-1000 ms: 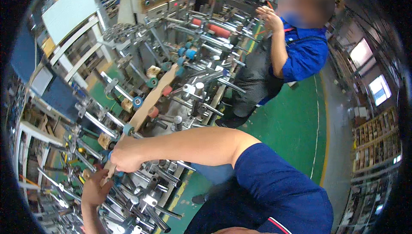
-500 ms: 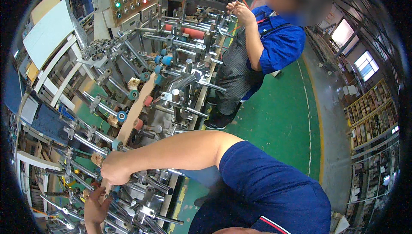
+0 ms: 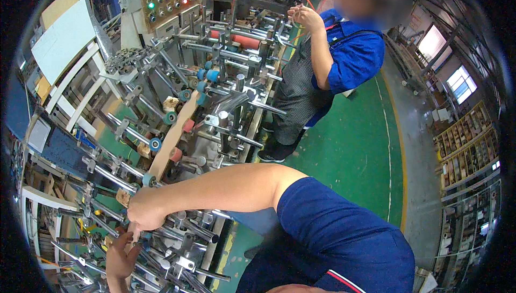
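1. The wooden strip (image 3: 172, 137) lies between rollers (image 3: 176, 154), inward from the machine's (image 3: 208, 145) right edge; it looks light and stiff, best held by its long edges.
2. The left hand (image 3: 121, 255) pinches its near part; the right hand's (image 3: 146, 210) grip curls closed over it, farther along.
3. Right fingertips are hidden; the far end is unclear.

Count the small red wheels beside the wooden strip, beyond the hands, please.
2. The nearer wheel and the farther wheel both sit right of the wooden strip, beyond the right hand. The right forearm may hide others.
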A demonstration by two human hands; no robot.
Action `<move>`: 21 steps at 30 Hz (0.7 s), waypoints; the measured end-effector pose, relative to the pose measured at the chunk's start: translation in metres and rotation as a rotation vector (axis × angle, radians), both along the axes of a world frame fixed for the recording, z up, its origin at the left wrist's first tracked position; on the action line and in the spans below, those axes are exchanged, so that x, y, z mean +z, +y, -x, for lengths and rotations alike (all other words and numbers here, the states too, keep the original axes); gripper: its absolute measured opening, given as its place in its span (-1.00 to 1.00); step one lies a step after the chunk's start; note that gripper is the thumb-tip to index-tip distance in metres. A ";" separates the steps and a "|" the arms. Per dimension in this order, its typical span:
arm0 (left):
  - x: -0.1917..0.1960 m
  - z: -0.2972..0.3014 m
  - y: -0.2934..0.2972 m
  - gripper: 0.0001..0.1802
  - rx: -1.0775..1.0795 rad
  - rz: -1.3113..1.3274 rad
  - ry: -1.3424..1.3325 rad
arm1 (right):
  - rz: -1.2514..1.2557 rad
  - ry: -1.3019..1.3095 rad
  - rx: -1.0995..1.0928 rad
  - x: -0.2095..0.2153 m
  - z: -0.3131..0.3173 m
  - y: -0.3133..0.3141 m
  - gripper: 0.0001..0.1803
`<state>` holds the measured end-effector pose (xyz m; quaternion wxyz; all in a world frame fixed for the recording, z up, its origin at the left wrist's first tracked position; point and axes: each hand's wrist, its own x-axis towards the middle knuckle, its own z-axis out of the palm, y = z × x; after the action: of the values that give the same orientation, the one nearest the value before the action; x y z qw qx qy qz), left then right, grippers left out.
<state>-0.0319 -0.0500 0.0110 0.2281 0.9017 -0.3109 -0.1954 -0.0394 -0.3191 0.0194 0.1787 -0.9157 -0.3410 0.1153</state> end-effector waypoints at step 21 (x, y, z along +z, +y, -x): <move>0.004 0.001 -0.002 -0.48 0.001 -0.030 -0.002 | -0.069 -0.011 -0.002 0.007 0.006 -0.002 -0.62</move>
<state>-0.0330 -0.0523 0.0149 0.2142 0.9054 -0.3076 -0.1993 -0.0453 -0.3211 0.0269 0.2086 -0.9099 -0.3449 0.0984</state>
